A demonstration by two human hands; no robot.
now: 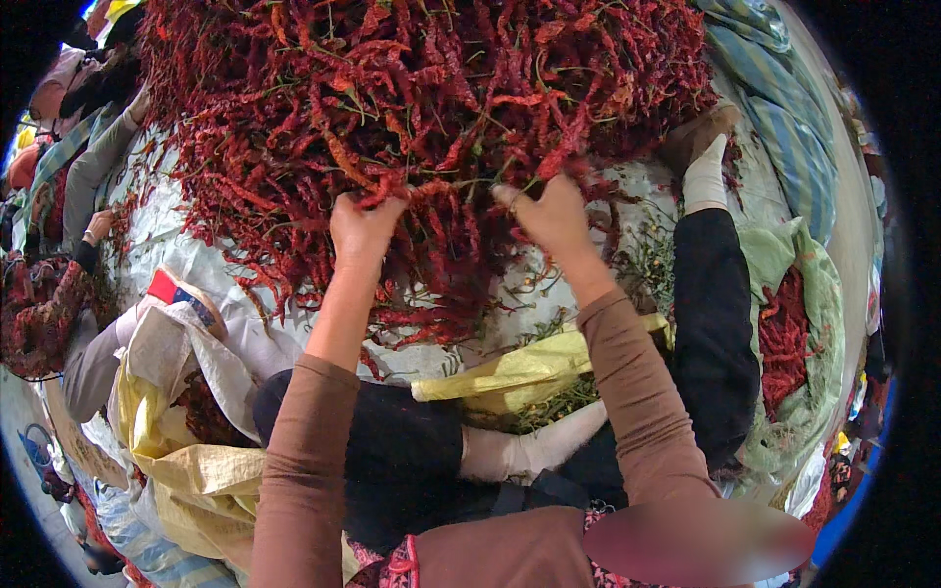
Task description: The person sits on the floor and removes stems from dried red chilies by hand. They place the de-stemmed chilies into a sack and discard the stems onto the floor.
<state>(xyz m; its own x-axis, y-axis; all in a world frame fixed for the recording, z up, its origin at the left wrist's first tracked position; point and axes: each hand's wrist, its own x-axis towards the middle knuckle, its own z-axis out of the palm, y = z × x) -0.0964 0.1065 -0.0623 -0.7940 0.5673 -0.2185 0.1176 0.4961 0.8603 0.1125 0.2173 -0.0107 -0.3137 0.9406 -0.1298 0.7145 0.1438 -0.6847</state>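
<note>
The left hand (367, 230) and right hand (557, 220) are held apart, equally close against the red chili heap (421, 88), which is spread left-to-right on the far side; finger closure cannot be told. A yellow sack (520, 370) is laid nearer.

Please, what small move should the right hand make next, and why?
Perhaps the right hand should bring its thumb in against the red chili at its fingers: the thumb sticks out apart from them, so any grip looks loose.
</note>
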